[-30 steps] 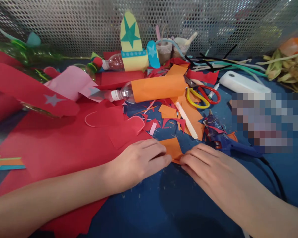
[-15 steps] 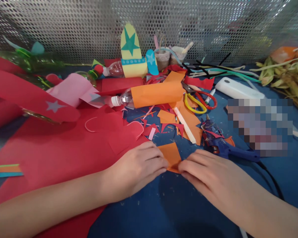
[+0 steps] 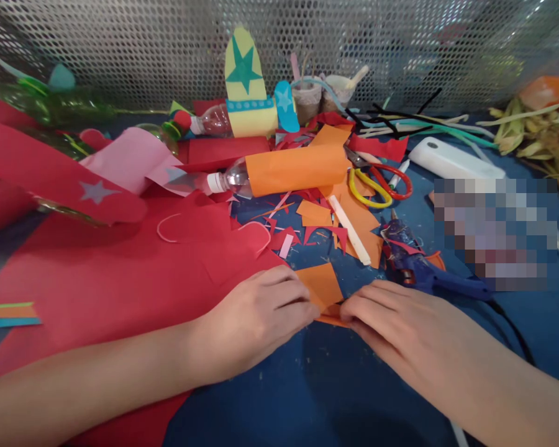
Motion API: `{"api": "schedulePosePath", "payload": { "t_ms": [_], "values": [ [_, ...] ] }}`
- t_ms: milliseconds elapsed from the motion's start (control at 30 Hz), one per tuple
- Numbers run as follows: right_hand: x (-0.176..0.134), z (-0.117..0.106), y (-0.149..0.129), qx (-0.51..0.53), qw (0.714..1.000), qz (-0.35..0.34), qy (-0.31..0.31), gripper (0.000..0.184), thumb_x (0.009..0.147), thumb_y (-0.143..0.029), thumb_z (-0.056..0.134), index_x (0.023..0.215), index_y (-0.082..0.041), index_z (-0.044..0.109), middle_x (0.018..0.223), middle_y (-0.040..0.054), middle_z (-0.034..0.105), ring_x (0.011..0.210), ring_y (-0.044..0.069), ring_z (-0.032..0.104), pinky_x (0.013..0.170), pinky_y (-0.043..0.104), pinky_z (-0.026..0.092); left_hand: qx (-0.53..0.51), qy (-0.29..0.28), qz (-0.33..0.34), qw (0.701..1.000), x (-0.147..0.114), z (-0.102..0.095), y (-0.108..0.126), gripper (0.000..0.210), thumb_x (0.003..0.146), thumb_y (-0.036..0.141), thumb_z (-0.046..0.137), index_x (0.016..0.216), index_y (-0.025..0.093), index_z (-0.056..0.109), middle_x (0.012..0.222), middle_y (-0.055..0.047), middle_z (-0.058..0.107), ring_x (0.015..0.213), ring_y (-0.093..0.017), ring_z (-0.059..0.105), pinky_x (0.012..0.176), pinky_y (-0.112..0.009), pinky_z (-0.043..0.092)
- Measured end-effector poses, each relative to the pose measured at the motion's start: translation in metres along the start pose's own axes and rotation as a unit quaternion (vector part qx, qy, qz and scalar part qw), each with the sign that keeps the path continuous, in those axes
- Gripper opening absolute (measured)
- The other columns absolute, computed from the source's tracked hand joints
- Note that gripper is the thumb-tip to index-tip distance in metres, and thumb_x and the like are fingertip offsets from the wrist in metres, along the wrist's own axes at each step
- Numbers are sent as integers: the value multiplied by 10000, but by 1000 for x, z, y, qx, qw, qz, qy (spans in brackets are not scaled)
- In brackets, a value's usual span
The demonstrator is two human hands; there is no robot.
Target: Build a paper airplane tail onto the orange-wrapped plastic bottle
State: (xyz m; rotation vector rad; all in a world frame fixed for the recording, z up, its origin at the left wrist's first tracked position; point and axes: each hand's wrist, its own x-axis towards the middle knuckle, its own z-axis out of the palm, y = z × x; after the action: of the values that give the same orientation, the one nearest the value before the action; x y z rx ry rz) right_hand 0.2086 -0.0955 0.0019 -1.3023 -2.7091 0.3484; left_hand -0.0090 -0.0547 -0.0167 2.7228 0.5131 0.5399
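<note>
A small piece of orange paper (image 3: 321, 282) lies on the blue table between my hands, its near edge folded or curled up. My left hand (image 3: 261, 316) grips the left end of that edge, fingers pressed together. At the right end, my right hand (image 3: 391, 316) pinches the same edge; the fingertips of both hands are partly hidden. Under my left forearm spreads a large sheet of red paper (image 3: 121, 273) with pale curved lines. Just beyond my hands are orange paper scraps (image 3: 314, 213) and a white glue stick (image 3: 349, 230). A blue glue gun (image 3: 419, 267) lies beyond my right hand.
Behind the scraps lies a bottle wrapped in orange paper (image 3: 298, 171), with red-and-yellow-handled scissors (image 3: 377, 186) beside it. Farther back are a yellow paper-covered bottle (image 3: 251, 118) and a white device (image 3: 456, 160). A perforated metal panel (image 3: 168, 49) stands behind. The glue gun's cord (image 3: 512, 329) runs right.
The near edge of the orange paper is now folded up more, showing a raised strip between my fingers. Both hands have shifted slightly right in the picture, and the view has moved a little.
</note>
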Motion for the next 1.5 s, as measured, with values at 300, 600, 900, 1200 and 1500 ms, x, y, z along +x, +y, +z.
{"api": "schedulePosePath", "payload": {
  "t_ms": [300, 600, 900, 1200, 1500],
  "values": [
    [-2, -8, 4, -14, 1000, -22, -13, 166, 724, -97, 677, 840, -205, 625, 713, -12, 630, 656, 178, 603, 558, 296, 458, 18, 2, 21, 1000, 1, 2, -1, 199, 936, 154, 445, 929, 136, 642, 822, -35, 697, 803, -162, 603, 805, -315, 503],
    [5, -3, 0, -15, 999, -26, -19, 126, 768, -69, 653, 721, -182, 620, 658, -17, 602, 628, 163, 572, 544, 294, 438, 30, 14, 25, 999, 1, 4, -2, 178, 928, 139, 465, 946, 120, 642, 849, -25, 702, 819, -156, 604, 812, -307, 510],
    [2, -2, -3, -32, 999, -28, 12, 159, 806, -73, 586, 691, -174, 632, 654, 17, 612, 637, 176, 575, 567, 294, 484, 94, 12, 26, 995, 0, -2, 5, 255, 941, 114, 398, 923, 149, 650, 836, -45, 692, 852, -168, 616, 774, -298, 545],
    [5, 1, 0, -18, 999, -37, 34, 259, 870, -73, 467, 689, -192, 608, 616, 2, 574, 586, 154, 552, 558, 274, 452, 62, 14, 28, 998, 2, 2, -2, 248, 950, 137, 393, 957, 127, 641, 845, -53, 689, 826, -162, 615, 780, -299, 542],
    [0, -1, 0, -9, 1000, -2, 22, 132, 775, -71, 613, 771, -201, 632, 674, 6, 579, 632, 184, 563, 542, 299, 466, 88, 14, 34, 995, 2, 2, -1, 287, 958, 144, 368, 926, 138, 653, 842, -46, 692, 800, -173, 614, 727, -300, 543]
  ]
}}
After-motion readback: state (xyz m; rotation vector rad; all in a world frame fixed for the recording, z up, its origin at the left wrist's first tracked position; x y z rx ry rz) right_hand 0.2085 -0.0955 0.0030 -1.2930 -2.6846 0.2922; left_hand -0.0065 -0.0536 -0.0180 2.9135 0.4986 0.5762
